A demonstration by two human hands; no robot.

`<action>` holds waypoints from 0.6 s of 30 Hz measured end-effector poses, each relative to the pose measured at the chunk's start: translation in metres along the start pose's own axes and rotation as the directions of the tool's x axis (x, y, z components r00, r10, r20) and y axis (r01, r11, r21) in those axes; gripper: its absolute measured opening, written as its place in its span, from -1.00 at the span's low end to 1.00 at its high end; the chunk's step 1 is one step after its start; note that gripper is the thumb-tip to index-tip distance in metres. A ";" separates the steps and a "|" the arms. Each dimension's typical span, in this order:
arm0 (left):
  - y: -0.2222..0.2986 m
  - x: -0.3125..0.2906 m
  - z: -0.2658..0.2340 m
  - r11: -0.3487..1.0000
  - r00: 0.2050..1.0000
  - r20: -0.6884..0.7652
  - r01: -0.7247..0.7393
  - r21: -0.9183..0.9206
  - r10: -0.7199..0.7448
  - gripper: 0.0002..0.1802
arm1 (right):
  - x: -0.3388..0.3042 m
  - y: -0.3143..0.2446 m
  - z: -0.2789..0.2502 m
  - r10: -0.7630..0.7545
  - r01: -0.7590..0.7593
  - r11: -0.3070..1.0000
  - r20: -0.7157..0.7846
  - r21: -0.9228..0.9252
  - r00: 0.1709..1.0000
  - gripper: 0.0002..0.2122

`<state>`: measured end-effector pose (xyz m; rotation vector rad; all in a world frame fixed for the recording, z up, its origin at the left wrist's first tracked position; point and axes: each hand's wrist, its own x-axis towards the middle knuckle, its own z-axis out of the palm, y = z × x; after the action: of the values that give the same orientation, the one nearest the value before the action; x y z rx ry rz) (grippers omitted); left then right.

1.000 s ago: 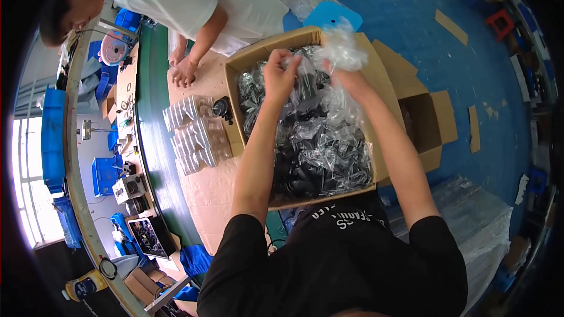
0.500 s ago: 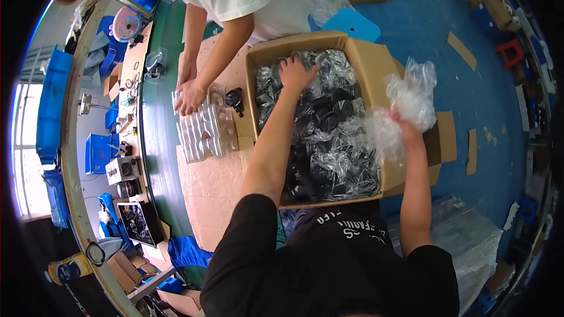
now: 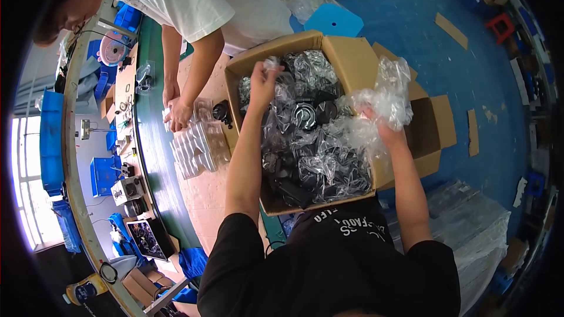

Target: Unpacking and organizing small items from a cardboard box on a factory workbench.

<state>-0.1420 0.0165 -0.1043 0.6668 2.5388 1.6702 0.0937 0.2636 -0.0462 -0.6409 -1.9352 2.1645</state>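
Observation:
A cardboard box (image 3: 346, 61) full of black parts, many wrapped in clear plastic bags, stands before me. Over its far left part, my left hand (image 3: 262, 87) is closed on a piece of clear plastic bag (image 3: 272, 63). My right hand (image 3: 385, 132) grips a bunch of crumpled clear plastic bags (image 3: 395, 94) above the right side of the box. A bare round black part (image 3: 304, 115) with a shiny ring lies between my hands, among the wrapped ones (image 3: 329, 164).
On the left, a co-worker's hands (image 3: 177, 114) touch clear moulded trays (image 3: 200, 147) on a cardboard sheet (image 3: 205, 199). A small black part (image 3: 221, 111) lies beside them. A green table (image 3: 155, 147) runs behind. A blue stool (image 3: 333, 21) stands beyond the box.
My left hand has lifted from the parts, moved left and closed on plastic. The view has shifted, and the shiny-ringed part now shows. My right hand still holds its bunch of bags.

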 end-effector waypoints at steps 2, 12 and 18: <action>0.035 -0.001 -0.013 0.992 0.996 -0.088 -0.015 -0.128 0.004 -0.77 | 0.016 0.019 0.006 -0.110 0.107 0.988 -0.029 -0.108 0.993 -0.66; 0.063 -0.032 -0.006 0.586 0.830 -0.229 0.139 -0.798 -0.508 -0.76 | 0.033 0.005 0.093 -0.003 -0.057 0.949 0.188 0.311 0.982 -0.58; 0.062 -0.081 0.012 0.608 0.747 -0.361 0.073 -0.790 -0.559 -0.78 | 0.011 0.004 0.119 0.091 -0.162 0.954 0.270 0.253 0.959 -0.64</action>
<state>-0.0450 0.0175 -0.0716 -0.4552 1.6796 2.7302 0.0342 0.1601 -0.0444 -0.4681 -1.6930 2.6487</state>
